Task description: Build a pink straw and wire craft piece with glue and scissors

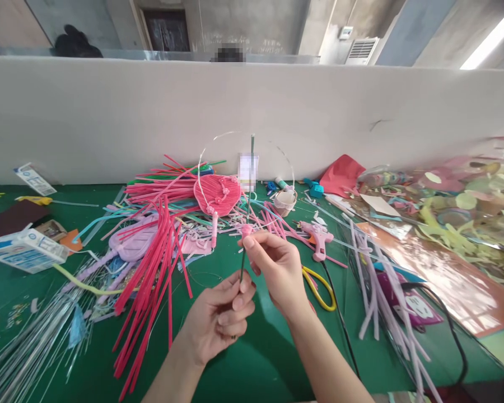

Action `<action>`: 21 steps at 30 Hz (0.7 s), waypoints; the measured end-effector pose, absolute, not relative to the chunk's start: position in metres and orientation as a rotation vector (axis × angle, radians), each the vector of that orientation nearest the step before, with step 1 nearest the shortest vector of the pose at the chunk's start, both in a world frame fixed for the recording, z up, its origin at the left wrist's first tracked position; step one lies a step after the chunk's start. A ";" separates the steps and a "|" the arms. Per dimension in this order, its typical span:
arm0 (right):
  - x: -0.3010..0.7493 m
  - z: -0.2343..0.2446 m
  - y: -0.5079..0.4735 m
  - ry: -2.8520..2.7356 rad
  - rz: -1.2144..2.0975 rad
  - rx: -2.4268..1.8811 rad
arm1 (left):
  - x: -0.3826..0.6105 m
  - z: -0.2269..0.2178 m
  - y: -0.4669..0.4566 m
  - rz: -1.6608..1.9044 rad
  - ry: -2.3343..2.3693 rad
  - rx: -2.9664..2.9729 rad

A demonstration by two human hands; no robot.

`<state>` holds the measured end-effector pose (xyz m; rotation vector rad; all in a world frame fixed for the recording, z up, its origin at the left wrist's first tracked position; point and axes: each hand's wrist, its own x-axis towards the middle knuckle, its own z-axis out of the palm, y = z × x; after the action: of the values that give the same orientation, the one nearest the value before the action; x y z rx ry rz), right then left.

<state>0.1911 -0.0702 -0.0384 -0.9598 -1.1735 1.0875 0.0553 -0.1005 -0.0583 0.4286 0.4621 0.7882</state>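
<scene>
Low in the middle, my left hand (224,319) is closed around the lower end of a thin dark green stick (248,204), which stands nearly upright. My right hand (279,268) pinches a small pink pipe cleaner (246,230) wound on the stick, just above the left hand. A large thin wire ring (200,162) loops out around the upper stick; its lower part meets the stick near the pink winding. Behind the ring lies a round pink pipe-cleaner fan (220,196) with small flowers and a pink handle. My right fingertips partly hide the winding.
Red pipe cleaners (151,302) spread at the left, with wires (37,341) beyond them. A pink glue gun (319,238) and yellow-handled scissors (321,288) lie right of my hands. Lilac pipe cleaners (372,285) and a black cord are farther right. A white partition (151,112) stands behind.
</scene>
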 end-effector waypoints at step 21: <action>0.200 -0.034 -0.076 -1.367 0.939 -0.851 | 0.037 -0.055 -0.101 0.639 0.301 0.465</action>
<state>0.2002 -0.0760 -0.0340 -0.8510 -1.3665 0.9386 0.0372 -0.1006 -0.0550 0.4645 0.3008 0.6393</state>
